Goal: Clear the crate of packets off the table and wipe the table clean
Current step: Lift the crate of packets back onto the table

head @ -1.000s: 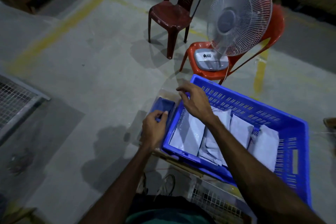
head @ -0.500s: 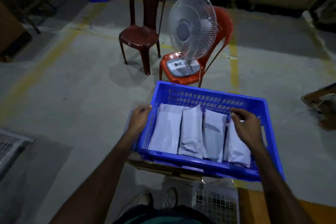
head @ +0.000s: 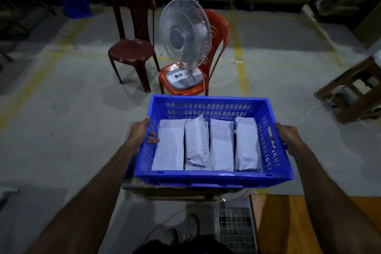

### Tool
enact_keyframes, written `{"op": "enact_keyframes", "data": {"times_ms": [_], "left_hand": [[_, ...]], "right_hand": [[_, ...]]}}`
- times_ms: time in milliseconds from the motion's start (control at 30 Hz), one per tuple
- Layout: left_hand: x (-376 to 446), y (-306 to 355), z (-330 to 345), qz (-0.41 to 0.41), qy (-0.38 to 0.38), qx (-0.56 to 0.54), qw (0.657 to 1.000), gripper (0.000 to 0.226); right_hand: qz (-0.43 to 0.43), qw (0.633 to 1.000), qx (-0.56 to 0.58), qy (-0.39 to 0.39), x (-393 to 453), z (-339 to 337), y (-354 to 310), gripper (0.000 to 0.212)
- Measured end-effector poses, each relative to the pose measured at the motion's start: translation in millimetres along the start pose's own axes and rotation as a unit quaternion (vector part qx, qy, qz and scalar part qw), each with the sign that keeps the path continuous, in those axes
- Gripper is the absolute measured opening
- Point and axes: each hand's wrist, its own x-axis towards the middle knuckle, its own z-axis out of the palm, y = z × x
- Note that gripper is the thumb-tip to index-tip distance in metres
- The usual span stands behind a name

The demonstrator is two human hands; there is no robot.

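The task is looking to be in its first part: the blue crate (head: 214, 177) is sitting between the two hands with a wooden edge showing just under its near side, so whether it is already lifting clear I cannot tell, and no wiping is underway since no cloth is showing. The left hand (head: 142, 132) is gripping the crate's left wall, thumb hooking over the rim onto the inside. The right hand (head: 287, 137) is gripping the right wall at its handle slot, fingers wrapping to the outside. Four grey packets (head: 206, 144) are lying side by side inside the crate. A wooden table (head: 288, 222) is showing at lower right, beside the crate.
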Motion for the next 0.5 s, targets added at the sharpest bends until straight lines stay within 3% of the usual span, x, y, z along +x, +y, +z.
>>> {"op": "enact_keyframes", "data": {"times_ms": [200,367,500], "left_hand": [[4.4,-1.1,2.1,-0.001,0.0,0.041,0.999,0.05],[-1.3,9.1,6.3,0.046,0.009,0.073,0.996,0.046],[-6.4,46.2,2.1,0.073,-0.031,0.057,0.995,0.045]], "right_hand": [[0.034,0.991,0.081,-0.098,-0.9,2.4,-3.6,0.05],[0.02,0.991,0.098,-0.088,-6.3,2.7,-10.7,0.05],[0.002,0.989,0.117,-0.086,-24.4,-16.8,-27.4,0.048]]}}
